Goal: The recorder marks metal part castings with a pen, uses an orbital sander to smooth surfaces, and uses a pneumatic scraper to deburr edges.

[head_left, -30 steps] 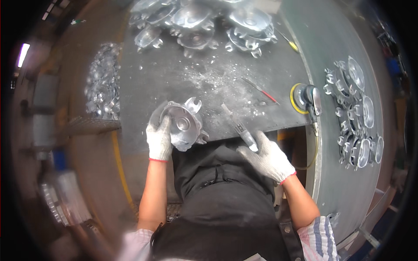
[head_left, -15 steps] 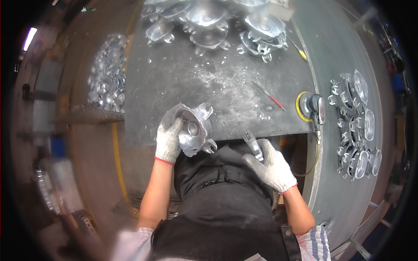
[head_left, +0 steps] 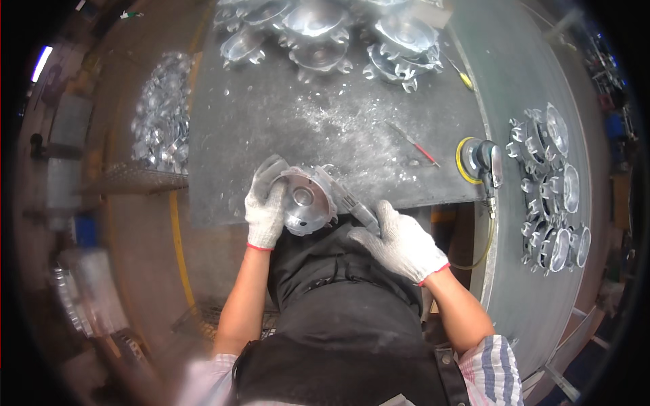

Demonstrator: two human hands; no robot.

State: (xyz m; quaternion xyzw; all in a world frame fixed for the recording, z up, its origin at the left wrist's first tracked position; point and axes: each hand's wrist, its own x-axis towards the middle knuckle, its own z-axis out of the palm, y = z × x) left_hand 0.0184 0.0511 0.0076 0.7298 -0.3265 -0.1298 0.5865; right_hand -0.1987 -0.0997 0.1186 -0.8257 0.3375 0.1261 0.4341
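Note:
My left hand, in a white knit glove with grey fingers, is closed on the left rim of a round silver cast-metal housing. The part is held up over the near edge of the workbench, its round, shiny face turned toward me. Wrapped in my gloved right hand is a slim hand tool with a grey handle. Its front end reaches the right edge of the housing, where lugs stick out. The tip is hidden or too blurred to make out, so I cannot tell its exact kind.
Several similar castings stand piled at the bench's far side, and more line the right-hand surface. A disc sander with a hose lies at right, near a red-handled pointed tool. At left a wire basket holds metal parts.
The housing has turned in my left hand, so its round face now shows. My right hand has moved left and up, bringing the tool from apart to the housing's right edge.

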